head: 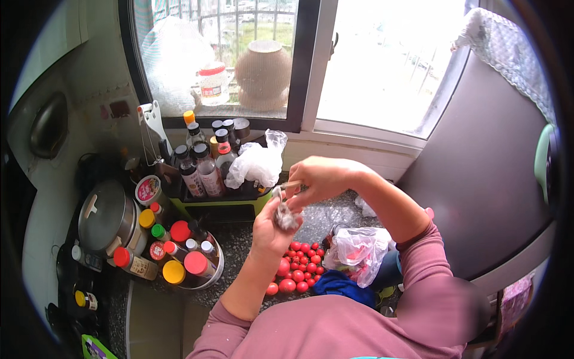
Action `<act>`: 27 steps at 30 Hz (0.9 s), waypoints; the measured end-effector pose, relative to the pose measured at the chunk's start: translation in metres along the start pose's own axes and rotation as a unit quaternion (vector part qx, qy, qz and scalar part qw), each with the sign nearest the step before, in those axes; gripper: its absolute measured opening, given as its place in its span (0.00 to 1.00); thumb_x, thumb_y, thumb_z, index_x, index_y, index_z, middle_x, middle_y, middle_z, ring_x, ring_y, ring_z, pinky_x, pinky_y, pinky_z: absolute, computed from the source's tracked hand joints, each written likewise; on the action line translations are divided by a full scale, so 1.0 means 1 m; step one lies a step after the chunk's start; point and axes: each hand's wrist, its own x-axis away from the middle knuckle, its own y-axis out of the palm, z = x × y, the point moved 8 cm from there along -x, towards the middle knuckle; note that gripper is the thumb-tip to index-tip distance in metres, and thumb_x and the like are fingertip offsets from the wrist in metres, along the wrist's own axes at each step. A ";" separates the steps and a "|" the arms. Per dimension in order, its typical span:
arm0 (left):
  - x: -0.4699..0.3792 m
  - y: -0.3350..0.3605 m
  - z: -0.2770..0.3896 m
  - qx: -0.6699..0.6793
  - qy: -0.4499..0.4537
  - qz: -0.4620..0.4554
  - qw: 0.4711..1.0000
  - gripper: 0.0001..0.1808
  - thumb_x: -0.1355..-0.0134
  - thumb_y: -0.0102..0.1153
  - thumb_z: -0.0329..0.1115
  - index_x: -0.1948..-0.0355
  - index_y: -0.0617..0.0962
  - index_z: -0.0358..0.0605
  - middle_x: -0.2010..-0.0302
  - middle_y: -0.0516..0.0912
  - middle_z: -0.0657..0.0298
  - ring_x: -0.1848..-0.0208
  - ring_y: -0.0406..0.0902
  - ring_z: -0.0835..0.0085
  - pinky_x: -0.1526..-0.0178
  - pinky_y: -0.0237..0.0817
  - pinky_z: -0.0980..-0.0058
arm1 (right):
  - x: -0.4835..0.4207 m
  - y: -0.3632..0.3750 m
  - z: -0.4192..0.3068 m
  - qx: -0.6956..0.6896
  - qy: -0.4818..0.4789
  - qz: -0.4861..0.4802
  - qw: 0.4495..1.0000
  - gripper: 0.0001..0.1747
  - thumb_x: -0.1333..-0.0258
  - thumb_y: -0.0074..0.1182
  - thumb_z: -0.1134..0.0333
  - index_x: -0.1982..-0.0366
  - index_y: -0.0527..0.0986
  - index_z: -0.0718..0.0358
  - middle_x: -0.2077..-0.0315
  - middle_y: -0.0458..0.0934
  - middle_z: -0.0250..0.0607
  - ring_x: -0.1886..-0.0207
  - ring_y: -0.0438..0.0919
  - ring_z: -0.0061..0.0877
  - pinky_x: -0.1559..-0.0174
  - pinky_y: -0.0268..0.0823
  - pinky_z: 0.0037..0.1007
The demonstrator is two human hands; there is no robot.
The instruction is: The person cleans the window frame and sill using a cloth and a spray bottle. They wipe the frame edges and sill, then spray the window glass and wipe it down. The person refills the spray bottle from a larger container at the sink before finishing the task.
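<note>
My left hand is raised over the counter, its fingers closed around a small greyish-white bundle with a frayed, fluffy end. Its kind is too blurred to tell; it could be a garlic bulb. Just above it, my right hand bends in from the right and pinches a thin, light brown strip at the bundle's upper end. Whether strip and bundle are joined is unclear. Below my hands, many red tomatoes, large and small, lie on the dark speckled stone counter.
Right of the tomatoes are a clear plastic bag and a blue cloth. A rack of sauce bottles stands behind my left hand, a white plastic bag on top. Leftward are a tub of jars and a lidded pot.
</note>
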 end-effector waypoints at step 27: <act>0.047 -0.093 -0.034 -0.170 -0.065 0.150 0.972 0.11 0.40 0.51 0.35 0.69 0.76 0.35 0.73 0.79 0.54 0.74 0.76 0.63 0.75 0.69 0.66 | -0.087 -0.139 0.176 0.483 0.152 0.335 0.795 0.08 0.43 0.45 0.66 0.63 0.74 0.54 0.71 0.74 0.45 0.72 0.80 0.34 0.76 0.74 0.33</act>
